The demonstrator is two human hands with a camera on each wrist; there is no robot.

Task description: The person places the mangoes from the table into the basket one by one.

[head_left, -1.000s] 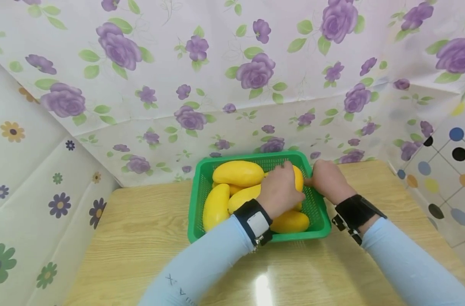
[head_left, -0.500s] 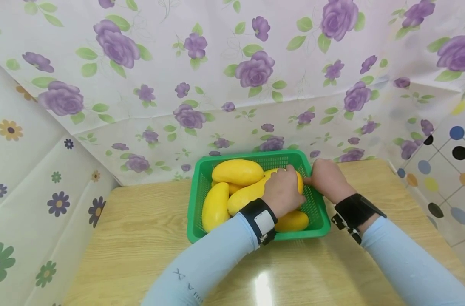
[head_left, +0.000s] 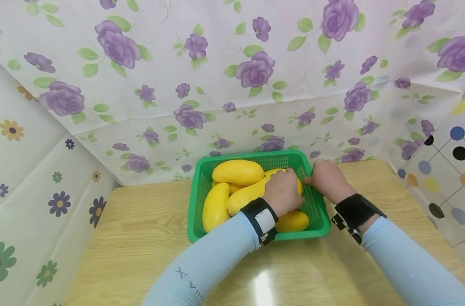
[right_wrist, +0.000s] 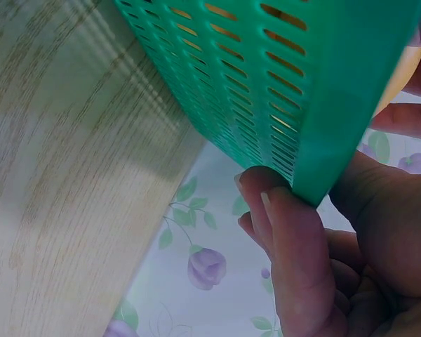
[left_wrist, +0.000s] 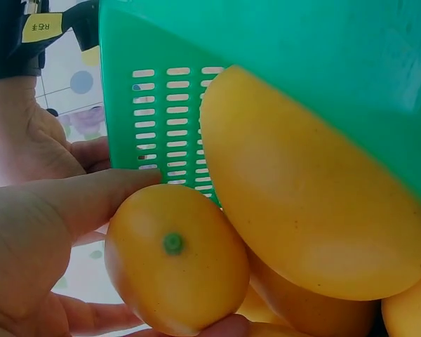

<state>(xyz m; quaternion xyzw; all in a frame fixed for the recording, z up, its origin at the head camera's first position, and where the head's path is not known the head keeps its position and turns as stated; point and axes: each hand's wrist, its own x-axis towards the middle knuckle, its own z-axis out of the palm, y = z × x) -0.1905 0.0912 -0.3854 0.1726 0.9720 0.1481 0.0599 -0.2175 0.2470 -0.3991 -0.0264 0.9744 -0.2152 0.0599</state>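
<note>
A green plastic basket (head_left: pixel 194 204) with slotted sides holds several yellow mangoes. My left hand (head_left: pixel 284 193) reaches into its right part and grips a mango (left_wrist: pixel 175 270), thumb on one side and fingers on the other. That mango's green stem end faces the left wrist camera. From the head view the hand covers most of it. Other mangoes lie close by, one at the back left (head_left: pixel 238 172) and one at the front left (head_left: pixel 216 207). My right hand (right_wrist: pixel 351 260) pinches the basket's right rim between thumb and curled fingers.
The basket stands on a wood-grain table (head_left: pixel 148 246). Right behind it rises a wall sheet with purple flowers (head_left: pixel 255 70). Patterned side coverings stand at left (head_left: pixel 26 191) and right (head_left: pixel 446 170).
My left hand has shifted slightly right and toward the front within the basket, uncovering more of the middle mangoes. The right hand stays on the rim.
</note>
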